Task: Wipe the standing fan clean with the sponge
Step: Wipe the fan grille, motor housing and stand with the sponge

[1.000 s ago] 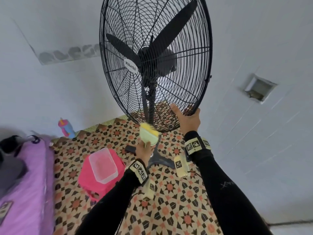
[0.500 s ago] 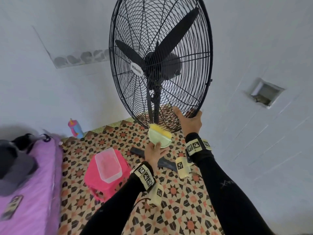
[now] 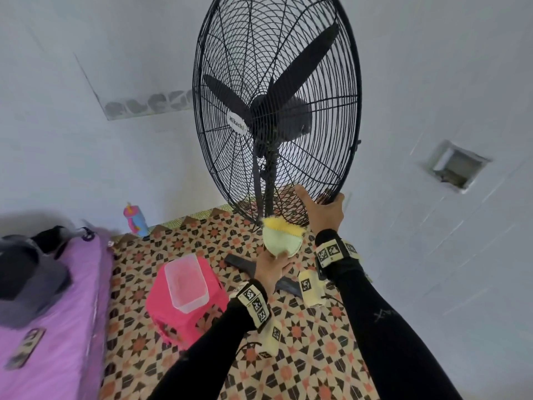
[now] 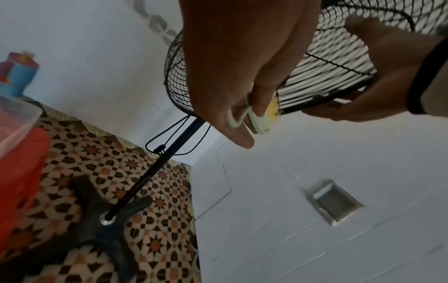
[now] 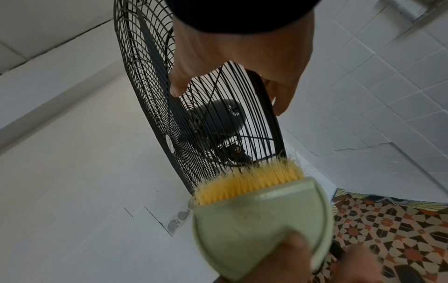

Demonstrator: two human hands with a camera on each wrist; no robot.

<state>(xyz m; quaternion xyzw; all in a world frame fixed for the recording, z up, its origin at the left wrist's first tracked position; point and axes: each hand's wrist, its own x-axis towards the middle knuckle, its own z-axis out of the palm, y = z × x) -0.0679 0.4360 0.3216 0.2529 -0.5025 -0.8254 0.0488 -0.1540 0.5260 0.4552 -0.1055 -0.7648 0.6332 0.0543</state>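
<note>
A tall black standing fan (image 3: 277, 111) with a round wire cage stands on the patterned floor in front of a white wall. My right hand (image 3: 324, 209) grips the cage's bottom rim, thumb on the front grille (image 5: 206, 124) and fingers behind it. My left hand (image 3: 271, 269) holds a pale green brush (image 3: 281, 239) with yellow bristles. The bristles point up at the lowest part of the cage, just left of my right hand. In the left wrist view the brush (image 4: 260, 120) sits pinched between my fingers, bristles against the rim (image 4: 327, 67).
A pink stool (image 3: 184, 307) with a clear plastic container (image 3: 186, 281) on it stands to the left. Beyond it are a purple bed (image 3: 52, 313) and a blue and pink bottle (image 3: 135, 219) by the wall. The fan's black cross base (image 3: 242, 264) lies below my hands.
My left hand has carried the brush to the right along the bottom of the cage, closer to my right hand. The right hand has kept its grip on the rim.
</note>
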